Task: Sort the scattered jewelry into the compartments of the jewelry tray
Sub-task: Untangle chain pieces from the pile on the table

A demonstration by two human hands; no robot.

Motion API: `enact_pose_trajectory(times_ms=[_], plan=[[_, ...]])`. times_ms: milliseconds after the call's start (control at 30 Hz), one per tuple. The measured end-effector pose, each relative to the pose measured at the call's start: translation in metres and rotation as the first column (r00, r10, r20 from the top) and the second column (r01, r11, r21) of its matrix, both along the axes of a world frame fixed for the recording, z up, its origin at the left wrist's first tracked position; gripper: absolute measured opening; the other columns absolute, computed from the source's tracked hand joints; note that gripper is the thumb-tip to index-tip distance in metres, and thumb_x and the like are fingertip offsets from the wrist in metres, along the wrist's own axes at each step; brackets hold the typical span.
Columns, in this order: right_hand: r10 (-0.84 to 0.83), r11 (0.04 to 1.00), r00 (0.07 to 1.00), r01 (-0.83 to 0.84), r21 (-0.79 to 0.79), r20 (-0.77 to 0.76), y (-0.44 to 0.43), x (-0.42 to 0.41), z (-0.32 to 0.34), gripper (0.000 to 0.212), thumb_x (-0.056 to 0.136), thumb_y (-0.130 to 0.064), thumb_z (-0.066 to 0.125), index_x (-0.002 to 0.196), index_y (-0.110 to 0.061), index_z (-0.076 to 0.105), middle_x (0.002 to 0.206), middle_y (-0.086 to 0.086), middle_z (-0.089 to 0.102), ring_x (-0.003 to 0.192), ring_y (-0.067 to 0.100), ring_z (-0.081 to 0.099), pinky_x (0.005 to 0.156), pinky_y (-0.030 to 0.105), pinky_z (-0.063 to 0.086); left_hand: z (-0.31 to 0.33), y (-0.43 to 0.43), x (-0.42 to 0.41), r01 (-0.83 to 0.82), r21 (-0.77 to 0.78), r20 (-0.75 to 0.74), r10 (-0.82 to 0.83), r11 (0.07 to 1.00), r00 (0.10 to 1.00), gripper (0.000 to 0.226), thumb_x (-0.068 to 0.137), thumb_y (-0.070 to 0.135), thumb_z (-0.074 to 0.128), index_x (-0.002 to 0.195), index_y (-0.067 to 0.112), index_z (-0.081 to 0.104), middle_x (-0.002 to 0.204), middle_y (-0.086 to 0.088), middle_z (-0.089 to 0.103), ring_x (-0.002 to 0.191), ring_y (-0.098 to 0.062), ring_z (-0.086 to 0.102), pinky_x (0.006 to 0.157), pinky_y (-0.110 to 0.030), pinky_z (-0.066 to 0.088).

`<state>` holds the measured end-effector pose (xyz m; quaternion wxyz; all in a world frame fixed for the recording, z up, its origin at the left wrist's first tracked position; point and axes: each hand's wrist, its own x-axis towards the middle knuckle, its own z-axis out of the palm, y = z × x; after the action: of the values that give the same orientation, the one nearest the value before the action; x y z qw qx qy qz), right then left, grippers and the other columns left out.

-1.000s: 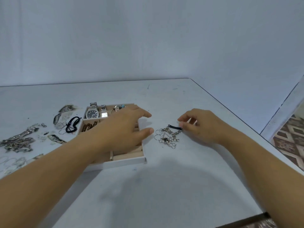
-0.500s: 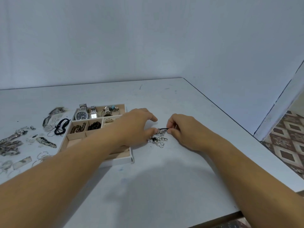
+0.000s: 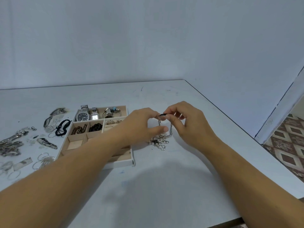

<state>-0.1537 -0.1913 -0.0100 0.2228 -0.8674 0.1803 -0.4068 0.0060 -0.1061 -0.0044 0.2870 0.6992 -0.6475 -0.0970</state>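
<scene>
My right hand [image 3: 185, 124] pinches the small black end piece [image 3: 162, 114] of a silver chain [image 3: 170, 130] and holds it above the table. The chain hangs down into a tangled pile with pearls [image 3: 158, 142] just right of the jewelry tray [image 3: 118, 163]. My left hand [image 3: 139, 125] reaches over the tray's right side. Its index fingertip touches the black piece and its thumb lies beside the hanging chain. The tray holds two watches [image 3: 83, 116], a brown link bracelet [image 3: 79, 129], black beads [image 3: 95, 127] and rings [image 3: 113, 122].
Loose jewelry lies left of the tray: a black cord bracelet [image 3: 63, 127], silver chains [image 3: 9, 143], hoop earrings [image 3: 44, 160] and patterned pieces [image 3: 47, 143]. The table's right edge [image 3: 230, 119] runs diagonally close to my right hand, with patterned floor [image 3: 289, 145] beyond.
My right hand has lifted the black end piece off the table, so the chain now hangs from it. My left hand moved right to meet it.
</scene>
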Motion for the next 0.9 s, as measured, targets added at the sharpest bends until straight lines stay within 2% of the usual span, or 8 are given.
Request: enact_pose_trajectory(times_ms=[100,200,300,400,500,567,700,900], plan=[[0.017,0.998,0.999,-0.019,0.053,0.045,0.005,0.001,0.003,0.007,0.089,-0.014,0.063,0.09,-0.02,0.067,0.087,-0.012,0.064,0.076,0.007,0.056,0.07,0.011,0.04,0.001,-0.002,-0.001,0.018,-0.008,-0.115,-0.018,1.0,0.993,0.038,0.075,0.052,0.069,0.11,0.036,0.067,0.114,0.016,0.062,0.108,0.0,0.053,0.092,-0.022,0.039],[0.045,0.995,0.993,-0.054,0.084,0.105,0.008,0.001,0.006,0.009,0.088,-0.017,0.064,0.088,-0.026,0.067,0.085,-0.015,0.065,0.078,0.009,0.057,0.073,0.016,0.043,0.002,-0.003,-0.004,0.053,0.012,-0.165,-0.05,0.999,0.985,0.032,0.077,0.049,0.07,0.105,0.035,0.069,0.113,0.013,0.064,0.111,-0.002,0.054,0.097,-0.028,0.041],[0.015,1.0,0.995,-0.015,0.003,0.1,0.005,0.001,0.006,0.01,0.089,-0.017,0.064,0.09,-0.027,0.067,0.086,-0.017,0.065,0.085,0.009,0.054,0.076,0.016,0.041,0.003,-0.002,-0.007,0.045,-0.014,-0.175,-0.047,0.999,0.984,0.014,0.081,0.042,0.069,0.09,0.031,0.068,0.105,0.012,0.064,0.105,-0.004,0.056,0.097,-0.03,0.042],[-0.035,0.996,0.998,0.039,-0.076,0.055,-0.002,-0.002,0.003,0.007,0.09,-0.016,0.063,0.092,-0.02,0.067,0.086,-0.016,0.062,0.084,0.008,0.052,0.076,0.012,0.039,0.003,0.002,-0.003,-0.016,-0.029,-0.124,0.013,0.999,0.992,0.016,0.085,0.042,0.065,0.092,0.028,0.069,0.106,0.013,0.064,0.104,-0.003,0.054,0.097,-0.031,0.042],[-0.056,0.993,0.998,0.056,-0.104,0.005,-0.005,-0.005,0.001,0.006,0.091,-0.015,0.061,0.093,-0.019,0.065,0.086,-0.011,0.061,0.082,0.009,0.052,0.075,0.012,0.039,0.009,0.01,0.002,-0.039,-0.008,-0.134,0.038,0.999,0.99,0.016,0.085,0.041,0.064,0.092,0.028,0.07,0.099,0.015,0.068,0.082,0.014,0.054,0.081,-0.022,0.04],[-0.057,0.994,0.998,0.055,-0.091,-0.014,-0.005,-0.006,0.001,0.006,0.091,-0.014,0.06,0.093,-0.018,0.064,0.085,-0.011,0.06,0.082,0.007,0.053,0.075,0.01,0.038,0.013,0.013,0.004,-0.03,-0.004,-0.143,0.03,1.0,0.989,0.016,0.084,0.04,0.066,0.09,0.026,0.072,0.087,0.013,0.071,0.066,0.014,0.055,0.068,-0.014,0.038],[-0.075,0.996,0.997,0.075,-0.05,-0.004,-0.002,-0.004,0.001,0.008,0.09,-0.013,0.06,0.092,-0.02,0.061,0.082,-0.016,0.057,0.079,0.003,0.053,0.073,0.01,0.04,0.022,0.015,0.01,-0.065,-0.032,-0.126,0.06,0.997,0.99,0.01,0.08,0.04,0.071,0.085,0.03,0.073,0.076,0.012,0.071,0.075,0.005,0.059,0.063,0.0,0.037],[-0.085,0.993,0.996,0.086,0.081,-0.016,0.001,-0.003,-0.002,0.007,0.089,-0.015,0.06,0.092,-0.021,0.06,0.079,-0.013,0.06,0.076,0.002,0.054,0.069,0.009,0.041,0.028,0.013,0.009,-0.088,-0.145,-0.175,0.062,0.986,0.983,0.004,0.081,0.028,0.072,0.083,0.031,0.07,0.073,0.01,0.069,0.067,0.0,0.06,0.064,-0.005,0.041]])
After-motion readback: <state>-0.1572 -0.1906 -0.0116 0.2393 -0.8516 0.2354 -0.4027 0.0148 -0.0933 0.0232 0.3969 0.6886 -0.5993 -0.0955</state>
